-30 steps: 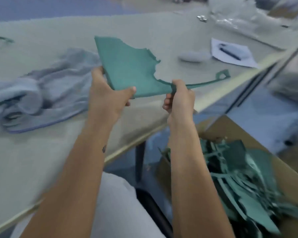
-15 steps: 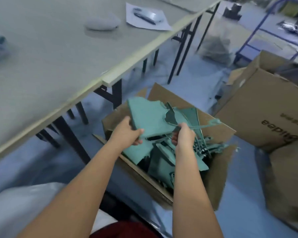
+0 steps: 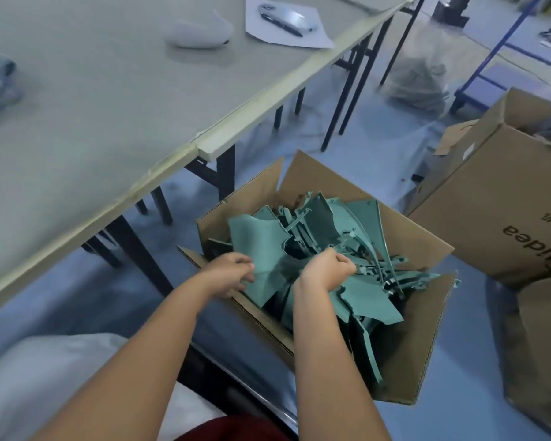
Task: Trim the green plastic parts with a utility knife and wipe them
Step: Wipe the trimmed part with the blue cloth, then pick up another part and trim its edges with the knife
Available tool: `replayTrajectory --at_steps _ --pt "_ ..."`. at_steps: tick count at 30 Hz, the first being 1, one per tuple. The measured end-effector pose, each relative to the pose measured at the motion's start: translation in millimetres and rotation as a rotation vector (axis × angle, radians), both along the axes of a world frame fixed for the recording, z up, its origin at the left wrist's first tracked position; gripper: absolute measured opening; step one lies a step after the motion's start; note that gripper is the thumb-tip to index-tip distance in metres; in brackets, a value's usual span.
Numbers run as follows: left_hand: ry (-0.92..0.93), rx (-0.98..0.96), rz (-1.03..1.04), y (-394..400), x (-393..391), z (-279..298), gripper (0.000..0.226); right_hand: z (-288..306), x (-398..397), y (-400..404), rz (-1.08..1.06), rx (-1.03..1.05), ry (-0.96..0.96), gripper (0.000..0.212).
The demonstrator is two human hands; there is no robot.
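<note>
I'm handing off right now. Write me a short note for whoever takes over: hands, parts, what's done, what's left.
Left hand: grip on the edge of a flat green part lying on top of the pile in the cardboard box on the floor.
Right hand: fingers curled into the same pile; what it holds is hidden.
The table carries a sheet of paper with a pen on it; no knife that I can make out.
Done: box holds many green parts.
Left: cannot tell how many still need trimming and wiping.
</note>
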State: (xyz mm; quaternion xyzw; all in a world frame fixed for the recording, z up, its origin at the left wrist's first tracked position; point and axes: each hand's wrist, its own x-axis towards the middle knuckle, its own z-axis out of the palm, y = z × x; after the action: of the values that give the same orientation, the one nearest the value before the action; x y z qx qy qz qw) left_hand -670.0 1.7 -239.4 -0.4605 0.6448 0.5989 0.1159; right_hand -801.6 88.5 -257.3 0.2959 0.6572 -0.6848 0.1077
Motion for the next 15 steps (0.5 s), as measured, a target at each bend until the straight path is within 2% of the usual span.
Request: replayTrajectory --at_steps 4,7,11,15 --pt "0.084 -0.003 0.062 -3 2 19 0.028 26 25 -27 -0.063 -0.120 0.075 0.014" --pt "0.190 -0.071 0.092 -16 6 52 0.026 58 52 -54 0.118 -0.208 0.228 0.013" --pt "0.454 -0.341 0.156 -41 17 112 0.022 120 91 -95 0.356 -0.377 0.488 0.012" --pt "0.702 -0.552 0.352 -66 57 165 0.022 180 137 -138 0.465 -0.625 0.609 0.017"
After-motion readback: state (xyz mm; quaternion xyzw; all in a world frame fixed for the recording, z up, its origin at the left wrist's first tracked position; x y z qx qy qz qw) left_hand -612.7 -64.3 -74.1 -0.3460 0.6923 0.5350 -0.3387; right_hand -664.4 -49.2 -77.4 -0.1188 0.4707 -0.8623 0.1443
